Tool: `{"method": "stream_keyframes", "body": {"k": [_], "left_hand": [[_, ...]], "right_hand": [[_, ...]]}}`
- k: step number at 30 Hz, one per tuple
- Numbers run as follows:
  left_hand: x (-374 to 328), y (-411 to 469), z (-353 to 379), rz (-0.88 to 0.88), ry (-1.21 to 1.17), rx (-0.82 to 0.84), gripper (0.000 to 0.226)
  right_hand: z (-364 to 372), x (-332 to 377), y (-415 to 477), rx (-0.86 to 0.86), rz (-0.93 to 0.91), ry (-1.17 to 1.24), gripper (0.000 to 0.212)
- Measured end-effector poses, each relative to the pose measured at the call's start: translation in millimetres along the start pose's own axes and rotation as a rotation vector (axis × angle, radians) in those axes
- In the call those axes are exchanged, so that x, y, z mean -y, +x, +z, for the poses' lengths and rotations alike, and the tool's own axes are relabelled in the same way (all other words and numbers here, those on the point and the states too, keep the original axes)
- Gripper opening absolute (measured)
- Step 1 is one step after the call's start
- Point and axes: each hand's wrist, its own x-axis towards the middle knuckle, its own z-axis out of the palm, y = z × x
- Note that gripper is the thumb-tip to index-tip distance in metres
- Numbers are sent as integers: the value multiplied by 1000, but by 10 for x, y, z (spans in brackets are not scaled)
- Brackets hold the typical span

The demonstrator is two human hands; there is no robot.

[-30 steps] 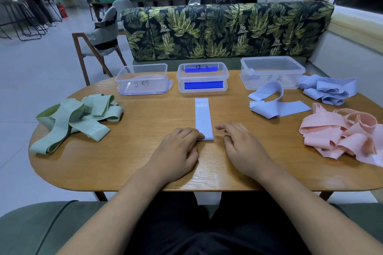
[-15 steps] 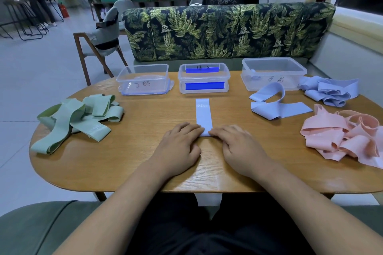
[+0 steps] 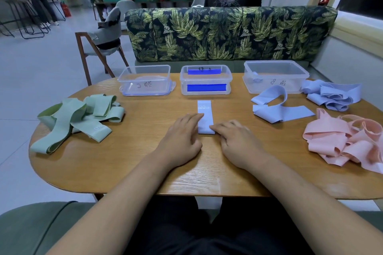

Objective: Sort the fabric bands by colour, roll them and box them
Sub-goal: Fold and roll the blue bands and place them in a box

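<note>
Fabric in the blue band (image 3: 205, 115) looks soft, light and limp, lying flat mid-way across the table (image 3: 124, 161). The left hand (image 3: 182, 136) and right hand (image 3: 238, 143) press relaxed fingers on its near end, probably the best hold for rolling.

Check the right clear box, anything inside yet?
Inside the right clear box, one or two small light blue rolls sit against its left wall. The walls blur them, so the exact count cannot be told.
</note>
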Motion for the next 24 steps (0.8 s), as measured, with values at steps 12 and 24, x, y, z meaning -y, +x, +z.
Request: {"method": "stream_keyframes", "body": {"k": [12, 24], "left_hand": [[-5, -23, 18, 70, 110, -47, 48], [4, 200, -114, 46, 230, 58, 48]], "right_hand": [[14, -69, -40, -151, 164, 358, 57], [-84, -147, 102, -68, 50, 417, 42]]}}
